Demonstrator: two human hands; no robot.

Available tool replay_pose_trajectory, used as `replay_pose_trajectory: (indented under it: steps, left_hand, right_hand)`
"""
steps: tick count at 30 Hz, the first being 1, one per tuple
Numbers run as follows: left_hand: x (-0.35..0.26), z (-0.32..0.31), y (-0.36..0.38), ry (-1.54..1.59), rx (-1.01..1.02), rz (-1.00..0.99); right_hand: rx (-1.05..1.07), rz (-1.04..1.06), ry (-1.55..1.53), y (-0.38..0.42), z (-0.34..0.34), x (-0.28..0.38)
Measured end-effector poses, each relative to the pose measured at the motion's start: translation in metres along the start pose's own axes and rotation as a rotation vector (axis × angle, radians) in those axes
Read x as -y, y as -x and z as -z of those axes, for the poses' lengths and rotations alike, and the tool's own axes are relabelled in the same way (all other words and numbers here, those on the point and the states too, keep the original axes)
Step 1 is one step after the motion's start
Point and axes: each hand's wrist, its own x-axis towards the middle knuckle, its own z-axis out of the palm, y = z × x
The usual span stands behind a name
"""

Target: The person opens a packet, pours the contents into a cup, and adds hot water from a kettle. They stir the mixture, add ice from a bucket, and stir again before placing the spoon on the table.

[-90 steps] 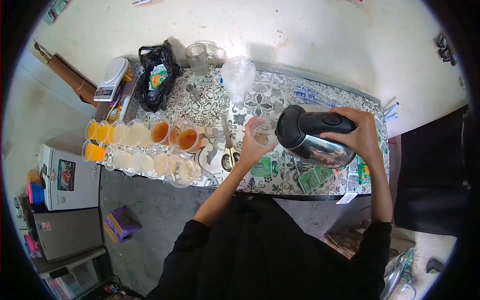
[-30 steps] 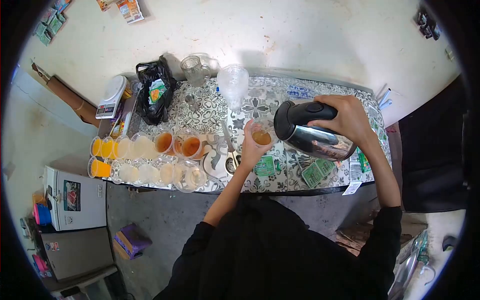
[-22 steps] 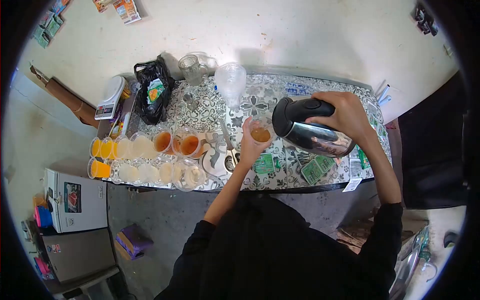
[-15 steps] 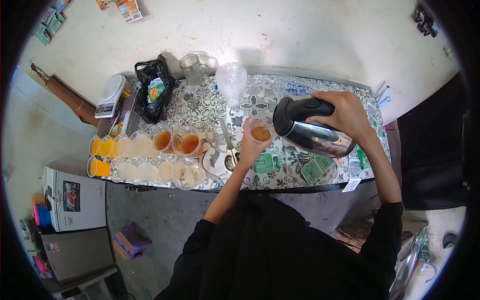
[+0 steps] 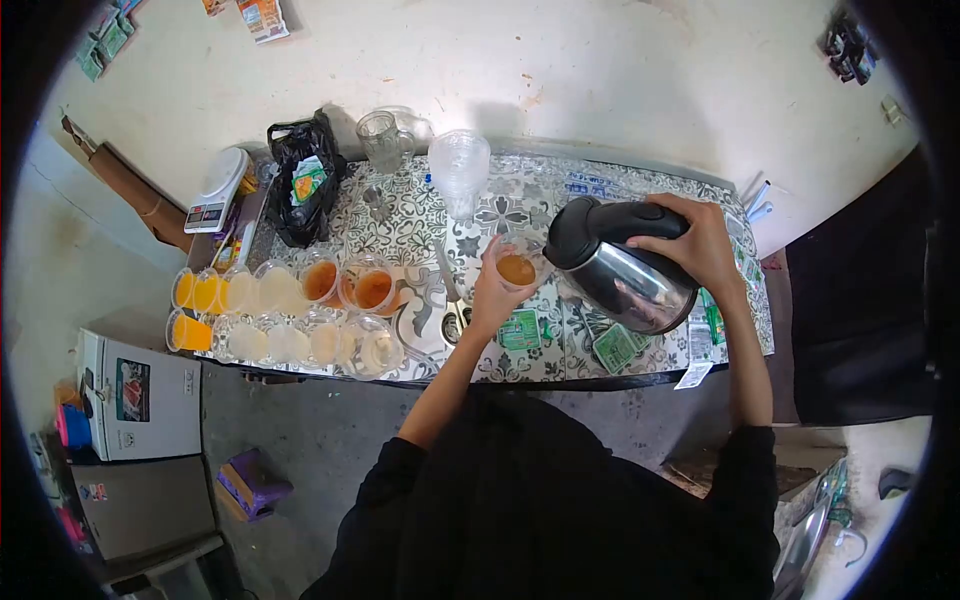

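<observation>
My left hand (image 5: 492, 302) is wrapped round a clear plastic cup (image 5: 517, 268) with brown liquid inside. Closed on the black handle of a steel kettle (image 5: 636, 290), my right hand (image 5: 697, 243) holds it tilted, its spout end at the cup's rim. Any stream of water is too small to make out. Green sachets (image 5: 615, 348) lie below the kettle, and another green sachet (image 5: 521, 331) is near my left wrist. Scissors (image 5: 454, 320) rest left of that wrist.
Two rows of filled cups (image 5: 290, 343) stand at the table's left. Behind are stacked empty cups (image 5: 460, 165), a glass mug (image 5: 381, 140), a black bag (image 5: 303, 180) and a white scale (image 5: 219, 190). A patterned tabletop (image 5: 400, 235) lies beneath.
The kettle is tilted differently, its body lower and closer to the cup. The liquid in the cup looks smoother and lighter. The whole view has shifted slightly.
</observation>
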Motion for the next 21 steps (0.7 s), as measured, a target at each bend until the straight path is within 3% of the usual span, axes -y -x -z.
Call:
replay_pose_trajectory:
  steps: [2, 4, 9, 16, 21]
  left_hand:
    - [0.007, 0.0, -0.001, -0.084, 0.009, -0.039]
    - [0.004, 0.001, -0.001, -0.097, 0.024, -0.012]
    - [0.006, 0.004, -0.006, 0.029, 0.026, -0.034]
    - [-0.018, 0.015, -0.017, 0.273, 0.037, 0.048]
    - [-0.037, 0.018, -0.028, 0.343, 0.09, -0.063]
  right_hand:
    - [-0.026, -0.058, -0.089, 0.01, -0.004, -0.013]
    - [-0.171, -0.28, -0.257, 0.02, -0.013, -0.028]
    - [-0.425, -0.396, -0.477, 0.042, -0.036, -0.057]
    - [-0.685, -0.394, -0.565, 0.07, -0.076, -0.103]
    - [-0.702, -0.452, -0.624, 0.09, -0.104, -0.124]
